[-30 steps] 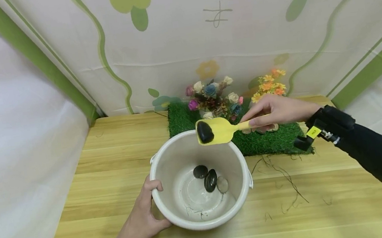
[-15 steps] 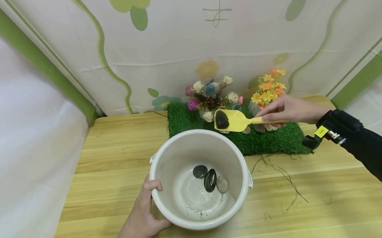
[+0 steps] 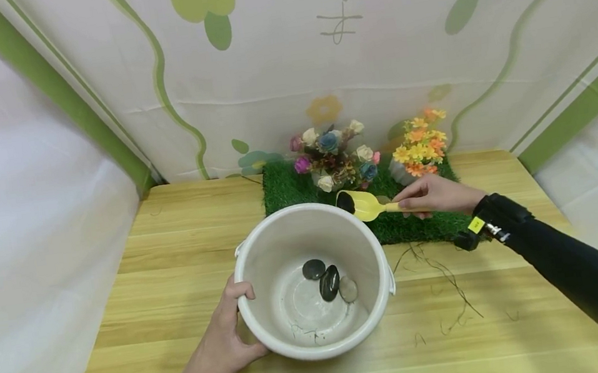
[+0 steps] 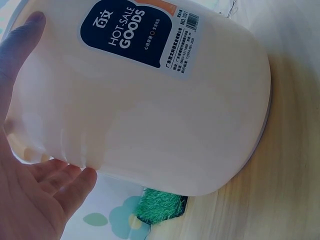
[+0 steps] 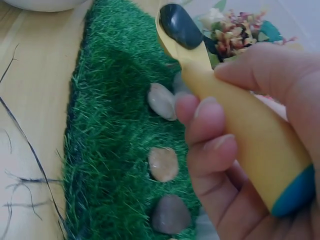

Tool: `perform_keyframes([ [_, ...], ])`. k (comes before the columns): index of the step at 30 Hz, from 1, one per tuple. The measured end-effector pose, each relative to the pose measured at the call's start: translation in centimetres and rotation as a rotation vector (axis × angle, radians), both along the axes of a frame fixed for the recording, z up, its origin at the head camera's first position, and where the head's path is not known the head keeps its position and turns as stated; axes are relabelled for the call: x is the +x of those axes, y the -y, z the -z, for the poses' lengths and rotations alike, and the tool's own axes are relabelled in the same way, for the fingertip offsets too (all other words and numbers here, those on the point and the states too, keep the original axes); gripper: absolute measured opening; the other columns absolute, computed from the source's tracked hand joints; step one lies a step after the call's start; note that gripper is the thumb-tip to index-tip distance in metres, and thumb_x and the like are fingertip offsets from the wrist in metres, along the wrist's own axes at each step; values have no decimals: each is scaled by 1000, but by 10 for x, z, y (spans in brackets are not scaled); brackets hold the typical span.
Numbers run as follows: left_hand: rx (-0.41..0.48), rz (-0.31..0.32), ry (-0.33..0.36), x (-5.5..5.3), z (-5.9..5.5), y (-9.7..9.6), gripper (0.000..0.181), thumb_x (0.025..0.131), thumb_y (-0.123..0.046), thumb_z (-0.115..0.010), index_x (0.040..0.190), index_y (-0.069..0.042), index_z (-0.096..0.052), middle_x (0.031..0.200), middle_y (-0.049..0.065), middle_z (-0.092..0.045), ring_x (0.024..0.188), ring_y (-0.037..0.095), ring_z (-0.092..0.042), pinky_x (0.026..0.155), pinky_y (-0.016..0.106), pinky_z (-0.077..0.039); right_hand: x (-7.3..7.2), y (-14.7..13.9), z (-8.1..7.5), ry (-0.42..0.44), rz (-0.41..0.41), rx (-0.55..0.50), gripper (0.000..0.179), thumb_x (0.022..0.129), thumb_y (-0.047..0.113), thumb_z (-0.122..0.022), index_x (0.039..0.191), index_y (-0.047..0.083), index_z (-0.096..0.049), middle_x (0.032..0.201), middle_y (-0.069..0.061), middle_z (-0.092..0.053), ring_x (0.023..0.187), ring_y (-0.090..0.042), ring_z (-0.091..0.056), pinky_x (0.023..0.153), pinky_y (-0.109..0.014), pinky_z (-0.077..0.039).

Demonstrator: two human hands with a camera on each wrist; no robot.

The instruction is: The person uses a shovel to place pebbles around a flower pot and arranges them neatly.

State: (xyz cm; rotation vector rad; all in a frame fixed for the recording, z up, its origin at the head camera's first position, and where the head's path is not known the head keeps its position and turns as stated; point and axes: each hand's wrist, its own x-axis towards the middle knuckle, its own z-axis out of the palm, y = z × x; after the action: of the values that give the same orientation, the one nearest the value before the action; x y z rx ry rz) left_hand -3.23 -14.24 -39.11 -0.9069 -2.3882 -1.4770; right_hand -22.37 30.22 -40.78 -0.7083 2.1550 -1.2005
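My right hand (image 3: 436, 195) holds a yellow toy shovel (image 3: 367, 205) by its handle, low over the grass mat beside the bucket. On the blade's tip lies a smooth black stone (image 3: 344, 202), also clear in the right wrist view as a glossy dark stone (image 5: 181, 25). The handle (image 5: 240, 115) ends in a teal cap. My left hand (image 3: 220, 342) grips the near-left side of the off-white bucket (image 3: 283, 239), fingertips over its rim. In the bucket lie two dark stones (image 3: 329, 283) and a pale one (image 3: 348, 289), with some dark bits.
A green grass mat (image 3: 435, 228) lies behind the bucket. It bears a mixed bouquet (image 3: 334, 153), a pot of orange and yellow flowers (image 3: 421, 145) and several stones, including a brown stone (image 5: 171, 214). Loose dark strands (image 3: 450, 280) lie on the wooden table (image 3: 521, 321).
The shovel with the black stone has moved right from above the bucket's rim to over the mat, then come lower and nearer. The left hand and bucket have not moved.
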Motion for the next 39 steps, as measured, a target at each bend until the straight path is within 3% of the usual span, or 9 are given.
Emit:
perform_keyframes([
  [6, 13, 13, -13, -1, 0, 0, 67, 61, -20, -84, 102, -8, -32, 140, 16, -30, 119, 38, -39, 87, 44, -43, -3, 10, 11, -21, 25, 21, 32, 95, 29, -48, 119, 9, -59, 92, -25, -58, 72, -40, -47, 64, -47, -44],
  [12, 16, 12, -22, -1, 0, 0, 67, 62, -21, -83, 101, -7, -32, 138, 15, -32, 119, 33, -39, 86, 44, -43, -9, 19, 16, -48, 55, 77, 33, 96, 29, -47, 113, 5, -62, 94, -23, -59, 72, -41, -48, 66, -48, -45],
  [17, 7, 4, -10, -1, 1, 1, 67, 61, -20, -84, 102, -7, -32, 138, 14, -32, 118, 33, -40, 86, 44, -43, -12, 29, 13, -45, 65, 100, 32, 97, 27, -47, 103, 1, -65, 95, -21, -61, 70, -38, -50, 63, -41, -46],
  [19, 6, 4, -7, -1, 1, 0, 67, 60, -19, -84, 102, -8, -32, 137, 14, -33, 117, 32, -41, 86, 43, -43, -9, 37, 3, -35, 72, 106, 28, 97, 22, -46, 98, 1, -65, 99, -22, -60, 70, -40, -50, 65, -42, -46],
  [25, 4, 4, 0, -1, 1, 0, 67, 61, -20, -84, 102, -8, -32, 138, 15, -32, 118, 35, -41, 88, 43, -42, -14, 43, 5, -22, 98, 133, 29, 97, 22, -47, 91, 3, -67, 91, -23, -60, 69, -36, -51, 66, -42, -47],
  [28, 11, 7, -11, -2, 9, 2, 68, 62, -24, -84, 103, -8, -33, 137, 18, -33, 116, 38, -41, 88, 43, -42, -19, 42, 9, -35, 103, 150, 29, 96, 25, -48, 93, 3, -68, 89, -22, -61, 68, -35, -52, 64, -40, -47],
  [34, 6, 3, -33, -9, 36, 10, 71, 60, -31, -84, 105, -10, -33, 138, 18, -32, 117, 38, -40, 89, 44, -41, -22, 48, 3, -41, 117, 192, 26, 96, 24, -49, 92, 8, -69, 88, -22, -61, 65, -29, -53, 63, -40, -47],
  [39, 6, 6, -33, -11, 44, 12, 71, 60, -32, -84, 105, -10, -33, 139, 17, -31, 117, 38, -40, 88, 45, -41, -21, 55, -5, -26, 139, 237, 25, 95, 23, -50, 87, 11, -69, 84, -22, -60, 62, -26, -50, 61, -42, -45],
])
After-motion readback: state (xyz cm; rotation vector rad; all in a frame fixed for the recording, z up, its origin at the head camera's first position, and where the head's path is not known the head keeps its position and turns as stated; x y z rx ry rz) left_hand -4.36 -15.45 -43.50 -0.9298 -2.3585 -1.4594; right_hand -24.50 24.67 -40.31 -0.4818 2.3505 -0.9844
